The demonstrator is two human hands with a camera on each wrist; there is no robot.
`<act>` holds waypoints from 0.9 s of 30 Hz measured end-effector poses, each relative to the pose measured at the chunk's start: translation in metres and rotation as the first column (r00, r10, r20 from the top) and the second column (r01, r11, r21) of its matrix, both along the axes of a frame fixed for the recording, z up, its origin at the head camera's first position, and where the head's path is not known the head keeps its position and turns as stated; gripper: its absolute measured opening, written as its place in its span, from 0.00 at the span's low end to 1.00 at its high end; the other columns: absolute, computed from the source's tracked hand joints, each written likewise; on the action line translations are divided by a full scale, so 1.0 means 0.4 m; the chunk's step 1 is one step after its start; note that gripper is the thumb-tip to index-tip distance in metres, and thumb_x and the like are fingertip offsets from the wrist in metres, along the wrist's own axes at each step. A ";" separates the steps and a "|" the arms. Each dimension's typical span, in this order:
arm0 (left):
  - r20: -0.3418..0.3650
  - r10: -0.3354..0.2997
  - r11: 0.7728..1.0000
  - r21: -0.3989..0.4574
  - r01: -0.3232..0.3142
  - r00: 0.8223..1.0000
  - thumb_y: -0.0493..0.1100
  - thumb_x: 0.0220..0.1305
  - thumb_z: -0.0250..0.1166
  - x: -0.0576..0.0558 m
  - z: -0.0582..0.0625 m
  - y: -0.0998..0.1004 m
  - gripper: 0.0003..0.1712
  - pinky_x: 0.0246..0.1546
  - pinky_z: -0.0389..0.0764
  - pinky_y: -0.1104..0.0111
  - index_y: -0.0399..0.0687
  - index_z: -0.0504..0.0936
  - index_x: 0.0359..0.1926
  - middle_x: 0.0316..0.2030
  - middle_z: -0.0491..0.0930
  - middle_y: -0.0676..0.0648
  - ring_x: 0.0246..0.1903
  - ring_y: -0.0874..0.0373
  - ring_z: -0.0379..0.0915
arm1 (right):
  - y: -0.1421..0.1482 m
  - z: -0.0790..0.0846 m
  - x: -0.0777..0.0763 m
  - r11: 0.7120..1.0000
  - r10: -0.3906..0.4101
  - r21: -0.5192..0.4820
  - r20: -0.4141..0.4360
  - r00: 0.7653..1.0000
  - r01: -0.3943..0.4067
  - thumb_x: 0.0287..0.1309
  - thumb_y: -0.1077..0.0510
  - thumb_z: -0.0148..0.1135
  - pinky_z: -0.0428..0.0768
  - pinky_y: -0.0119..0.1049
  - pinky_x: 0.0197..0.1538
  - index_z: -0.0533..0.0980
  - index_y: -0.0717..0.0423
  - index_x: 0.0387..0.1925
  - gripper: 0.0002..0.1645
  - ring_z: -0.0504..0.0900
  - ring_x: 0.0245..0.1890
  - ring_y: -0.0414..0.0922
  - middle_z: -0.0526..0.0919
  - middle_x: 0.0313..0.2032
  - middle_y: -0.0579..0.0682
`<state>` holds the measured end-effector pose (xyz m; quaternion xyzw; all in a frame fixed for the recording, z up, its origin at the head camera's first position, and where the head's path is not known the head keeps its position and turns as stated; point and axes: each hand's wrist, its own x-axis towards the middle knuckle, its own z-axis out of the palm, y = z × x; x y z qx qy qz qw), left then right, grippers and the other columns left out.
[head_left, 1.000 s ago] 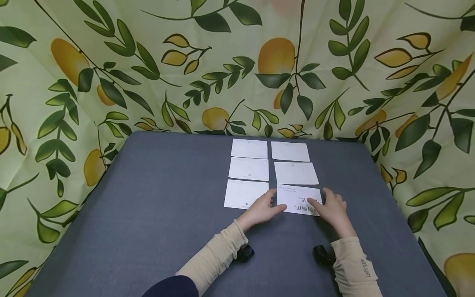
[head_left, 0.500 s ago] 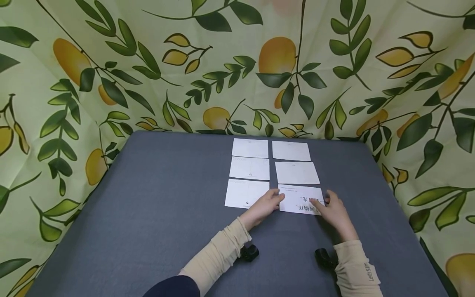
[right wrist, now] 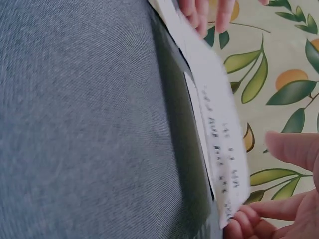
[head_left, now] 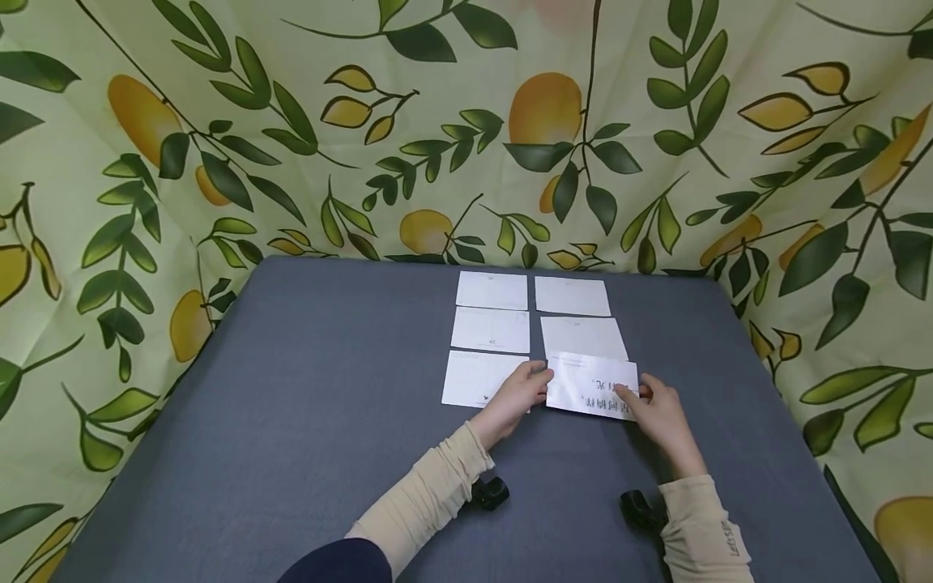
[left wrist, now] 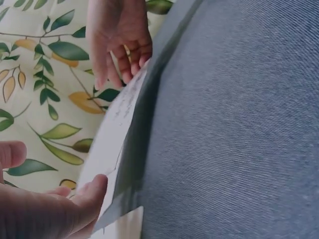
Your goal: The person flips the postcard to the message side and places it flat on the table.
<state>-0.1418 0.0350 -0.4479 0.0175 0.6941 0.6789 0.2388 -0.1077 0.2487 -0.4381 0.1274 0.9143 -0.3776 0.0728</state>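
Observation:
A white card point(head_left: 586, 385) with large dark printed characters is tilted, its far edge overlapping the card behind it in the head view. My left hand point(head_left: 513, 398) holds its left edge, and my right hand point(head_left: 659, 417) holds its right edge. In the left wrist view the card point(left wrist: 117, 132) stands off the table, a shadow under it, with fingers of my left hand point(left wrist: 45, 214) at its near end. From the right wrist, fingers of my right hand point(right wrist: 286, 214) curl at the card's corner, while the thumb stands apart from its face.
Other white cards lie in two columns on the grey cloth-covered table point(head_left: 291, 405): one point(head_left: 481, 376) left of the held card, another point(head_left: 583, 338) behind it. A curtain point(head_left: 437, 121) printed with leaves and fruit hangs beyond the table. Black devices point(head_left: 490, 494) sit at both wrists.
The printed card lay flat beside the others; now its far edge has come up and it tilts between my hands. My left hand has closed in on the card's left edge.

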 end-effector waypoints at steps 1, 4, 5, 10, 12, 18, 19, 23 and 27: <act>-0.005 0.006 1.000 0.005 -0.006 1.000 0.49 0.71 0.47 -0.001 0.003 0.000 0.32 0.59 0.72 0.61 0.31 0.57 0.67 0.61 0.66 0.33 0.57 0.46 0.69 | -0.002 -0.001 0.000 1.000 -0.022 -0.009 -0.017 1.000 0.022 0.64 0.47 0.52 0.69 0.44 0.47 0.51 0.78 0.65 0.44 0.66 0.50 0.59 0.64 0.52 0.71; -0.042 0.004 1.000 -0.004 -0.004 0.999 0.49 0.71 0.46 -0.003 0.014 -0.001 0.33 0.61 0.69 0.59 0.30 0.55 0.68 0.64 0.62 0.32 0.60 0.45 0.67 | -0.010 -0.004 -0.004 0.995 -0.096 -0.046 -0.080 0.992 0.093 0.63 0.47 0.53 0.66 0.39 0.45 0.53 0.74 0.66 0.43 0.65 0.48 0.55 0.63 0.53 0.67; -0.060 0.001 1.000 -0.011 -0.002 0.998 0.49 0.71 0.46 -0.003 0.019 -0.002 0.33 0.63 0.67 0.58 0.30 0.55 0.68 0.63 0.64 0.32 0.61 0.46 0.66 | -0.015 -0.004 -0.006 0.992 -0.121 -0.060 -0.104 0.987 0.116 0.63 0.47 0.53 0.65 0.38 0.45 0.53 0.73 0.66 0.42 0.65 0.48 0.54 0.63 0.53 0.67; -0.189 -0.008 0.997 -0.073 -0.006 0.982 0.45 0.70 0.48 0.000 0.036 -0.001 0.25 0.41 0.68 0.69 0.29 0.68 0.59 0.43 0.70 0.39 0.43 0.56 0.65 | -0.037 -0.005 -0.012 0.961 -0.243 -0.180 -0.200 0.949 0.208 0.64 0.48 0.53 0.65 0.27 0.43 0.58 0.66 0.66 0.37 0.68 0.50 0.50 0.63 0.56 0.64; -0.208 0.002 0.996 -0.085 -0.020 0.978 0.46 0.69 0.49 0.003 0.039 -0.001 0.24 0.34 0.62 0.71 0.32 0.70 0.58 0.44 0.66 0.42 0.40 0.58 0.60 | -0.043 -0.004 -0.012 0.947 -0.276 -0.229 -0.222 0.935 0.225 0.64 0.47 0.51 0.65 0.21 0.42 0.59 0.64 0.66 0.36 0.69 0.51 0.49 0.64 0.57 0.63; -0.225 0.017 0.992 -0.120 -0.045 0.974 0.50 0.69 0.49 0.006 0.047 0.001 0.34 0.53 0.67 0.60 0.37 0.55 0.69 0.62 0.56 0.37 0.59 0.48 0.59 | -0.047 -0.005 -0.010 0.911 -0.352 -0.316 -0.263 0.898 0.264 0.64 0.43 0.50 0.66 0.17 0.42 0.65 0.57 0.63 0.32 0.70 0.46 0.29 0.72 0.57 0.56; -0.236 0.016 0.991 -0.128 -0.048 0.972 0.50 0.69 0.49 0.005 0.047 0.001 0.35 0.56 0.67 0.58 0.36 0.54 0.69 0.63 0.56 0.36 0.61 0.46 0.59 | -0.048 -0.005 -0.009 0.906 -0.363 -0.324 -0.266 0.893 0.272 0.64 0.42 0.50 0.66 0.17 0.43 0.66 0.55 0.62 0.32 0.70 0.44 0.26 0.73 0.57 0.54; -0.286 0.026 0.987 -0.144 -0.070 0.958 0.51 0.69 0.50 -0.001 0.043 0.002 0.36 0.61 0.67 0.55 0.33 0.54 0.69 0.65 0.59 0.34 0.62 0.45 0.63 | -0.052 -0.009 -0.007 0.890 -0.394 -0.355 -0.280 0.875 0.287 0.63 0.40 0.51 0.68 0.17 0.43 0.70 0.53 0.59 0.30 0.69 0.41 0.20 0.75 0.53 0.47; -0.319 0.074 0.987 -0.110 -0.115 0.945 0.52 0.68 0.53 -0.006 0.030 0.000 0.35 0.57 0.74 0.62 0.33 0.59 0.67 0.62 0.68 0.36 0.58 0.49 0.71 | -0.055 -0.009 -0.006 0.876 -0.421 -0.383 -0.314 0.851 0.293 0.62 0.42 0.53 0.69 0.13 0.42 0.72 0.55 0.57 0.28 0.71 0.40 0.20 0.76 0.45 0.37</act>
